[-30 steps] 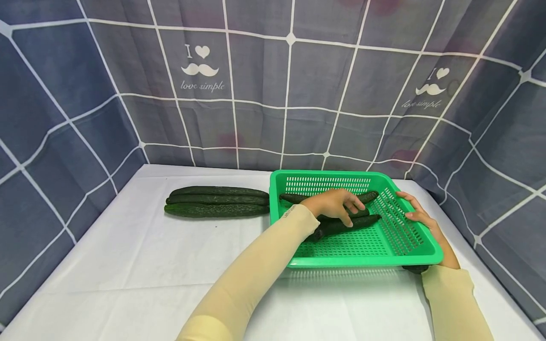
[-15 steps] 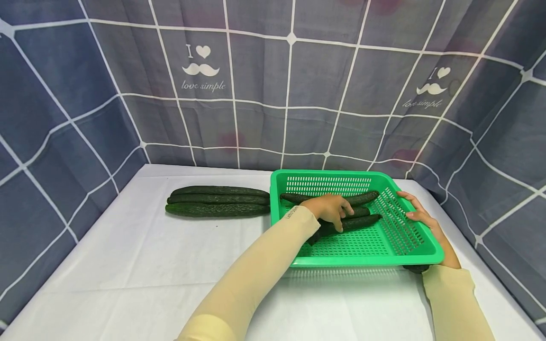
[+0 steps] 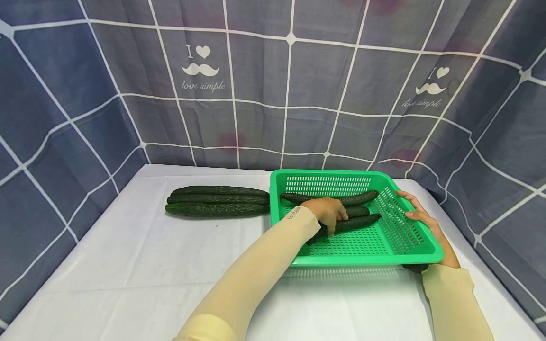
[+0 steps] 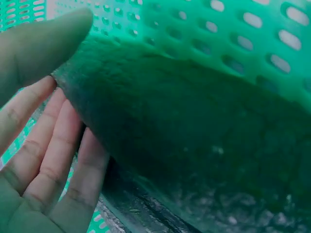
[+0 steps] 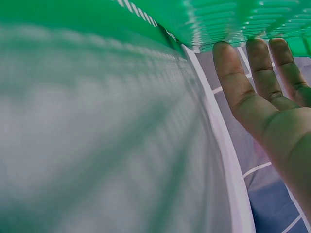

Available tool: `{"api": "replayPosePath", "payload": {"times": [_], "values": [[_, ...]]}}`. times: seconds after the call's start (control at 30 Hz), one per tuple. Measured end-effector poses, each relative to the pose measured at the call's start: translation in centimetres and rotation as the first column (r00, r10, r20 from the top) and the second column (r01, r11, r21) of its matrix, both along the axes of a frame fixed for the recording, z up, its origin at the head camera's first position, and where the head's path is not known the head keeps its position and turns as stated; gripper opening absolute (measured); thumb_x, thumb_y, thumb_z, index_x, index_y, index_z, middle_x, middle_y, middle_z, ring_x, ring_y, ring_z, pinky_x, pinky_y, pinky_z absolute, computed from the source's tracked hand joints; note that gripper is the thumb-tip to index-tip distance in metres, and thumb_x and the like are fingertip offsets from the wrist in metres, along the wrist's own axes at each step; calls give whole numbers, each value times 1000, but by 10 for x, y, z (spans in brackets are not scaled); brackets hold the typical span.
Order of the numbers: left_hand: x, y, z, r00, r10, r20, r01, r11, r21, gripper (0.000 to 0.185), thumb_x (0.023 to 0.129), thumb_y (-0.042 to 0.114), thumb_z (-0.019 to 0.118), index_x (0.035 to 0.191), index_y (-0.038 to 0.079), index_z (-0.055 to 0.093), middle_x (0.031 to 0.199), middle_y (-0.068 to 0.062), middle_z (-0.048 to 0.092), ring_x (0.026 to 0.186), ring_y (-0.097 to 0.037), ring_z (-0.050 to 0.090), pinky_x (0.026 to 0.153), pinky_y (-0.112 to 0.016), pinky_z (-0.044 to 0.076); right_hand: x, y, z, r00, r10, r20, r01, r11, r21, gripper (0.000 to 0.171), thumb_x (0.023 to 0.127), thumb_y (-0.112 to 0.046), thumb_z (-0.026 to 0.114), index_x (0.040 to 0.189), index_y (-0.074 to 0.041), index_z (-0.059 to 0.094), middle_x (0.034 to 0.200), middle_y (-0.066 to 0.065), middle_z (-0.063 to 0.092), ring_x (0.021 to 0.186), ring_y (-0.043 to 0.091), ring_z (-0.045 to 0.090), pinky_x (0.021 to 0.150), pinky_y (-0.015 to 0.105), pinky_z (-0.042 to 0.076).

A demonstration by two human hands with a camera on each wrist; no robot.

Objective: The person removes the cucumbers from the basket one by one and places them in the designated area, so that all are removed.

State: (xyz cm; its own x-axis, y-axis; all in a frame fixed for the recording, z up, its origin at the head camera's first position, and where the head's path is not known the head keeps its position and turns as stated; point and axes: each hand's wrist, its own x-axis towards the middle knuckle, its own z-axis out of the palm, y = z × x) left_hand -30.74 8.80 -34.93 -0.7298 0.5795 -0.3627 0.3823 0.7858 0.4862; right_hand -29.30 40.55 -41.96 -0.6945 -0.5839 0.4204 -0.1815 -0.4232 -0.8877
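Note:
A green perforated basket (image 3: 367, 259) stands on the white table and holds three dark cucumbers. My left hand (image 3: 329, 214) reaches into it and curls its fingers over the nearest cucumber (image 3: 358, 221). In the left wrist view that cucumber (image 4: 194, 145) lies across my fingers (image 4: 43, 160) with the thumb above it, over the basket floor (image 4: 252, 29). My right hand (image 3: 420, 217) holds the basket's right rim. In the right wrist view several fingers (image 5: 262, 92) press up under the rim (image 5: 233, 19).
Three more long cucumbers (image 3: 217, 201) lie side by side on the white tablecloth (image 3: 149, 265), just left of the basket. Blue checked cloth walls (image 3: 290, 94) close in the back and both sides. The right wall is close to the basket.
My left hand has drawn back a little along the cucumbers, and its fingers have curled down round the nearest one. The right hand and the basket have stayed put.

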Motion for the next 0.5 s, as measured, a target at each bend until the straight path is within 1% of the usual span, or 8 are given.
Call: {"api": "replayPosePath", "payload": {"times": [0.13, 0.3, 0.4, 0.5], "values": [[2, 1, -1, 999, -22, -36, 21, 999, -28, 69, 87, 7, 92, 149, 25, 68, 143, 6, 67, 131, -13, 62, 95, -27, 59, -1, 0, 1, 1000, -4, 2, 4, 1000, 2, 73, 101, 13, 10, 164, -14, 36, 159, 3, 51, 140, 19, 58, 110, 31, 53], [4, 2, -1, 999, -21, -43, 20, 999, -27, 69, 88, 5, 91, 149, 26, 68, 143, 5, 67, 131, -14, 63, 93, -28, 59, -2, 1, 0, 1000, -24, -8, 25, 999, 27, 73, 101, 12, 12, 164, -15, 37, 159, 2, 51, 140, 18, 58, 109, 30, 54], [3, 2, -1, 999, -16, -35, 16, 1000, -9, 64, 90, 6, 89, 148, 26, 69, 141, 5, 69, 128, -14, 64, 92, -28, 59, -4, 3, -1, 1000, 2, -20, -2, 1000, 24, 74, 101, 12, 12, 165, -15, 37, 160, 2, 50, 141, 18, 58, 109, 30, 54], [0, 2, -1, 1000, -16, -25, 16, 999, 29, 56, 94, 11, 87, 146, 23, 70, 139, 3, 70, 126, -16, 65, 95, -31, 59, -9, 4, -1, 997, 11, -71, -9, 1000, 27, 75, 100, 14, 15, 163, -15, 40, 160, 0, 51, 139, 16, 58, 108, 27, 53]]}}
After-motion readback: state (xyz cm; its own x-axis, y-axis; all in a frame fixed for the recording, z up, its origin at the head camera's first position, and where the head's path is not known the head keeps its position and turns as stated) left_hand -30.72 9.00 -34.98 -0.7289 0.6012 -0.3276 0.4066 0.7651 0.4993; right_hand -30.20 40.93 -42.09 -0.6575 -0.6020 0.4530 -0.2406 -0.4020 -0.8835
